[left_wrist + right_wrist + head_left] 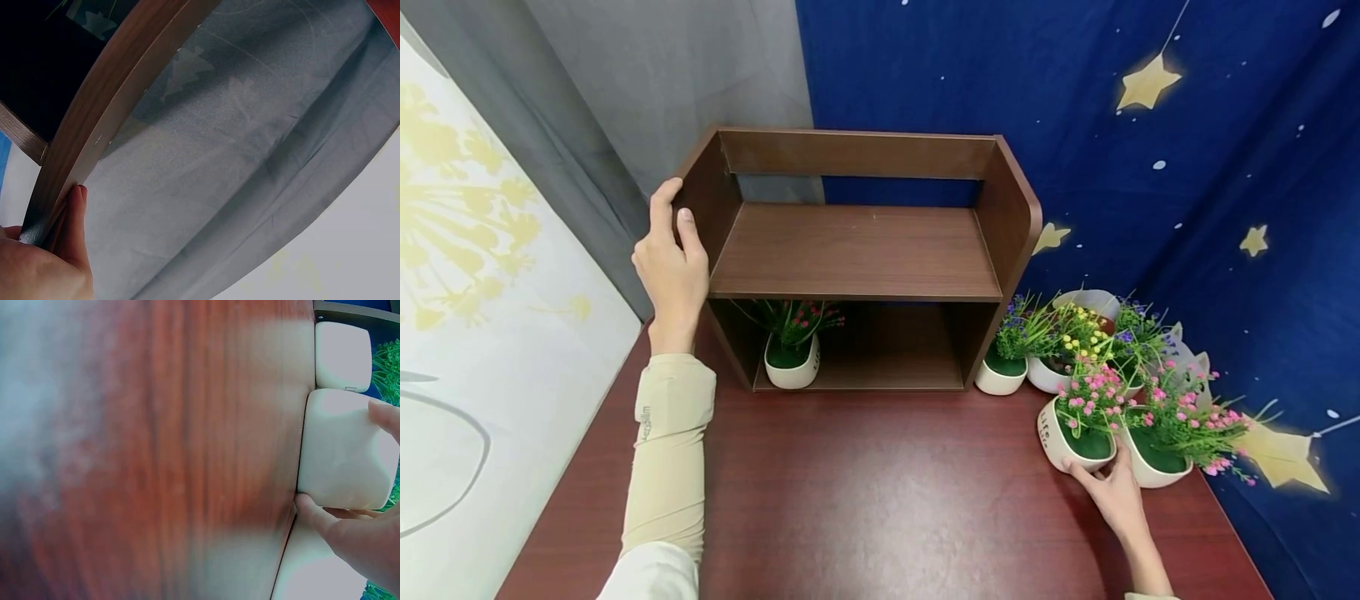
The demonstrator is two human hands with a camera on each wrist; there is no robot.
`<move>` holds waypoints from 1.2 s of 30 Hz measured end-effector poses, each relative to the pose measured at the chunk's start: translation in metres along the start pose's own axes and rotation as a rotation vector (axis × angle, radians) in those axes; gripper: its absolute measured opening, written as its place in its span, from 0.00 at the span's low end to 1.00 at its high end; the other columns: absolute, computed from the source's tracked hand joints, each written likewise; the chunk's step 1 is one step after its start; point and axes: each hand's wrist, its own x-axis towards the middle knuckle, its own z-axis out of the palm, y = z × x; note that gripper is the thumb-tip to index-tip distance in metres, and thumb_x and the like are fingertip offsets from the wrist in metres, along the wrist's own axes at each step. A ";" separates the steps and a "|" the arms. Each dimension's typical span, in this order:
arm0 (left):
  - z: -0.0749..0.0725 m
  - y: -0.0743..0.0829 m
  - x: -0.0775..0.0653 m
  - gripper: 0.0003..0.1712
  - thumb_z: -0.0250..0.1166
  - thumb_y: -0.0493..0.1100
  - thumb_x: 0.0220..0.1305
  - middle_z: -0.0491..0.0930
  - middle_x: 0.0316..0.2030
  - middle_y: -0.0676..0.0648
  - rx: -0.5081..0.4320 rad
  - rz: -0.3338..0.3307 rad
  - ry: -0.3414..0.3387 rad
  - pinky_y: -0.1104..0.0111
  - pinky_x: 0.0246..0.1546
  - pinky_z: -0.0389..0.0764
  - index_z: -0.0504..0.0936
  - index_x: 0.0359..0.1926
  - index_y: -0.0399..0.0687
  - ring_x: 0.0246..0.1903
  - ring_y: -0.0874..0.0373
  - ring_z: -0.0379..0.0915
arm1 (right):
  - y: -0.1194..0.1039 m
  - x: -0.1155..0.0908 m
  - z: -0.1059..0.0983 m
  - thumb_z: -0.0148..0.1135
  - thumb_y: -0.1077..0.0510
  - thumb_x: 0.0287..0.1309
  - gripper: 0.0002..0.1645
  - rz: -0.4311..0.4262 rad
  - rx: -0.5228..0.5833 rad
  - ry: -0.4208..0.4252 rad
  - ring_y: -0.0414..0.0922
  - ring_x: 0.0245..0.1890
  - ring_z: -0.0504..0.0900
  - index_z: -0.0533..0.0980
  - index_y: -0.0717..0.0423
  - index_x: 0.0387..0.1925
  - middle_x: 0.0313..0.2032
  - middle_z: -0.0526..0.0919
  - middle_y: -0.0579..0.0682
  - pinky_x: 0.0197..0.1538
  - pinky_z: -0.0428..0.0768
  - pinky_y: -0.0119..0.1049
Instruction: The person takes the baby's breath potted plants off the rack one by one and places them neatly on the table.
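Note:
A dark brown two-tier desk shelf (857, 250) stands on the table. My left hand (672, 265) grips the upper edge of its left side panel (94, 112), thumb and fingers on opposite faces. At the right, my right hand (1116, 496) holds a white pot (1054, 437) of pink flowers, lettered "Life". In the right wrist view, the thumb and fingers are round that pot (347, 450), which rests on the tabletop. Close against it on the right stands another white pot (1157, 475) with pink flowers. One white pot (790, 375) with red flowers sits in the shelf's lower left compartment.
Beyond the held pot, more pots stand beside the shelf: purple flowers (1000, 379), yellow flowers (1048, 375) and another purple plant (1138, 337). A blue starry curtain (1150, 192) and a grey curtain (677, 75) hang behind. A white patterned panel (482, 292) borders the reddish-brown table (880, 500).

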 end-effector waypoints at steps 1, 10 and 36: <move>0.000 0.000 0.000 0.21 0.45 0.48 0.70 0.64 0.17 0.42 0.001 0.001 0.003 0.65 0.19 0.51 0.71 0.61 0.59 0.13 0.52 0.50 | -0.001 -0.001 -0.001 0.68 0.58 0.51 0.55 0.013 -0.008 -0.003 0.42 0.56 0.68 0.42 0.66 0.69 0.61 0.61 0.71 0.43 0.64 0.14; 0.000 -0.001 0.001 0.21 0.45 0.48 0.70 0.66 0.18 0.42 0.007 0.005 0.009 0.64 0.19 0.51 0.71 0.61 0.59 0.13 0.53 0.49 | -0.004 -0.018 -0.003 0.69 0.59 0.50 0.59 0.017 -0.020 0.008 0.64 0.62 0.60 0.38 0.60 0.71 0.64 0.54 0.73 0.48 0.72 0.29; 0.001 0.000 0.000 0.21 0.45 0.47 0.70 0.64 0.17 0.42 0.003 0.005 0.012 0.64 0.19 0.50 0.71 0.61 0.58 0.13 0.52 0.50 | -0.021 -0.070 0.018 0.70 0.55 0.50 0.56 0.105 -0.038 -0.056 0.64 0.61 0.61 0.43 0.70 0.67 0.62 0.58 0.71 0.48 0.72 0.26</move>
